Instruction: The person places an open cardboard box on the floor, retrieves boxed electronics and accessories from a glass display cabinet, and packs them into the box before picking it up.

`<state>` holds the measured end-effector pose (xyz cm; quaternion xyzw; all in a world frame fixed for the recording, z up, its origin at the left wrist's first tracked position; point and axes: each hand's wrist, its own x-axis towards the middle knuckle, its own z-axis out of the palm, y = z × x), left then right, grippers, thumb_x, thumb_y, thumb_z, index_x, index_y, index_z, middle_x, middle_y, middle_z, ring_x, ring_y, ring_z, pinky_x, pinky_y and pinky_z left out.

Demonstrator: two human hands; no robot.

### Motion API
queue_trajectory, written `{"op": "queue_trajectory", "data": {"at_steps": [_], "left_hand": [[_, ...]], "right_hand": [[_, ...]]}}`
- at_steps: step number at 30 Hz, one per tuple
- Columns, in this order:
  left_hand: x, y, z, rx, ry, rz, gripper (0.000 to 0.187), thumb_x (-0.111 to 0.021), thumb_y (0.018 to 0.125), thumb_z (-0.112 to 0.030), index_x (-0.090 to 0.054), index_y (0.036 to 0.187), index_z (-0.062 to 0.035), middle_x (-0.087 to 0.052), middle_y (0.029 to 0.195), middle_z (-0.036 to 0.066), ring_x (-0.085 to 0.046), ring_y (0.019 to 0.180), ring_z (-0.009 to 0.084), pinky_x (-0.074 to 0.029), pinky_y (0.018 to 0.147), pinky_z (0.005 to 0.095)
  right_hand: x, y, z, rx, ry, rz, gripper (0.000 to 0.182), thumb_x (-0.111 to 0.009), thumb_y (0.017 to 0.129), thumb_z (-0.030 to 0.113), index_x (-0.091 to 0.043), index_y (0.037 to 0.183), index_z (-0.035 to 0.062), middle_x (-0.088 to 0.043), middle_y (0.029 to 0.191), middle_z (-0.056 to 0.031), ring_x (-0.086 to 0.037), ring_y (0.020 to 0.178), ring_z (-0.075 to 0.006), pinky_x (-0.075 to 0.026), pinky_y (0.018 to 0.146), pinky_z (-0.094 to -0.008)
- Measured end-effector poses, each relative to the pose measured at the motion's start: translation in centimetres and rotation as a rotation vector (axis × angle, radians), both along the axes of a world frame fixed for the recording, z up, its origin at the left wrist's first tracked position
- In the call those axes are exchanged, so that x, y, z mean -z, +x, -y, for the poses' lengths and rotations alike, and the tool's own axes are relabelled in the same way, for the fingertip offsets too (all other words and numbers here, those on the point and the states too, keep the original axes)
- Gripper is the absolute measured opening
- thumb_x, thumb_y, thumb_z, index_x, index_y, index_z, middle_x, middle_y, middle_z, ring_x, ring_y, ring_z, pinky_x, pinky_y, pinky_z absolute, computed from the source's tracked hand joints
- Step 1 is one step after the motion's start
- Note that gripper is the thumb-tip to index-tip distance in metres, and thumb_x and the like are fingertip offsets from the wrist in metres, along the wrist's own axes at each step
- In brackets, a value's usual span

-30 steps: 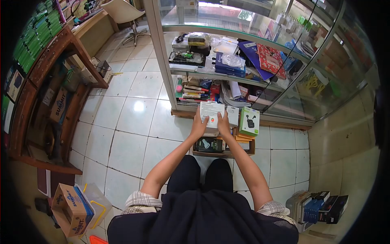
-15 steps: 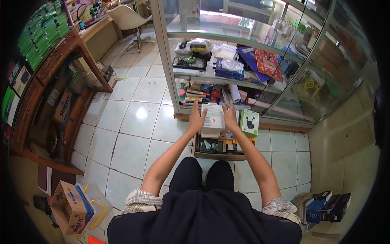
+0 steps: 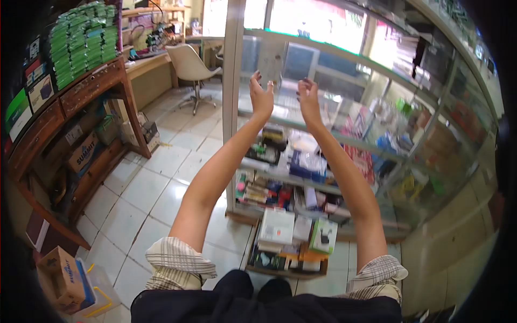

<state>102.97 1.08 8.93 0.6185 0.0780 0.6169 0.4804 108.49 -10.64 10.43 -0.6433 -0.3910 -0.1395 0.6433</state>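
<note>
My left hand (image 3: 262, 98) is raised in front of the glass display cabinet (image 3: 230, 134), its fingers and thumb apart. Beside it, at the same height, my right hand (image 3: 309, 100) has its fingers loosely bent, with nothing visible in it. A gap separates the two hands. Below them on the floor stands an open carton (image 3: 285, 273) packed with small boxes. On top of these lie a white box (image 3: 277, 226) and a green-and-white earbuds box (image 3: 323, 236). Neither hand touches them.
Cabinet shelves hold electronics, a clear plastic bag (image 3: 309, 163) and papers. A wooden cabinet (image 3: 91, 89) on the left carries stacked green packets (image 3: 83, 43). Farther back is a swivel chair (image 3: 191, 62). An open cardboard box (image 3: 59, 280) sits at the lower left.
Both hands have let go of the white box and risen away from it. The box now rests on the carton's contents. My view has tilted upward.
</note>
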Motion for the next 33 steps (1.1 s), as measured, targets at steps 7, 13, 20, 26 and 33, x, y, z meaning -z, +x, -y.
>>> {"op": "queue_trajectory", "data": {"at_steps": [7,13,20,26,33], "left_hand": [[-1.1,9.0,-6.0,-0.234,-0.054,-0.492,0.070,-0.058,0.071,-0.016,-0.021,0.129,-0.0025,-0.032,0.126,0.018,-0.033,0.117,0.0327,-0.025,0.098,0.0404],[-0.3,13.3,-9.5,-0.234,-0.028,-0.419,0.073,-0.057,0.068,-0.017,-0.020,0.130,-0.0068,-0.030,0.126,0.021,-0.034,0.116,0.0341,-0.027,0.097,0.0436],[-1.7,11.1,-6.8,-0.226,-0.105,-0.450,0.062,-0.054,0.066,-0.018,-0.033,0.124,-0.0128,-0.039,0.114,0.022,-0.036,0.109,0.0390,-0.030,0.090,0.0476],[-2.4,7.7,-3.3,-0.217,-0.136,-0.690,0.056,-0.052,0.072,-0.038,-0.038,0.123,-0.0170,-0.039,0.116,0.025,-0.033,0.112,0.0380,-0.027,0.093,0.0466],[-1.6,-2.7,3.0,0.156,-0.054,-0.564,0.063,-0.056,0.073,-0.038,-0.033,0.124,-0.0093,-0.035,0.115,0.027,-0.040,0.107,0.0390,-0.033,0.092,0.0393]], "right_hand": [[-1.2,8.2,-10.0,-0.163,-0.112,-0.486,0.074,-0.049,0.079,0.048,-0.024,0.126,-0.0027,-0.034,0.124,-0.0216,-0.037,0.113,-0.0292,-0.030,0.093,-0.0347],[-1.6,14.3,-14.1,-0.015,-0.284,-0.245,0.070,-0.048,0.082,0.038,-0.016,0.131,0.0003,-0.029,0.129,-0.0192,-0.028,0.120,-0.0275,-0.025,0.098,-0.0341],[0.1,16.5,-14.9,-0.191,-0.039,-0.159,0.046,-0.045,0.085,0.027,-0.035,0.121,0.0009,-0.039,0.119,-0.0187,-0.039,0.110,-0.0297,-0.035,0.090,-0.0390],[-1.1,13.1,-9.8,-0.172,-0.173,-0.448,0.050,-0.044,0.086,0.034,-0.036,0.116,-0.0041,-0.042,0.117,-0.0201,-0.046,0.103,-0.0271,-0.041,0.082,-0.0386],[-0.8,-0.4,1.7,-0.325,-0.074,-0.716,0.048,-0.040,0.088,0.038,-0.041,0.112,-0.0042,-0.051,0.107,-0.0140,-0.051,0.095,-0.0222,-0.041,0.081,-0.0341]]}}
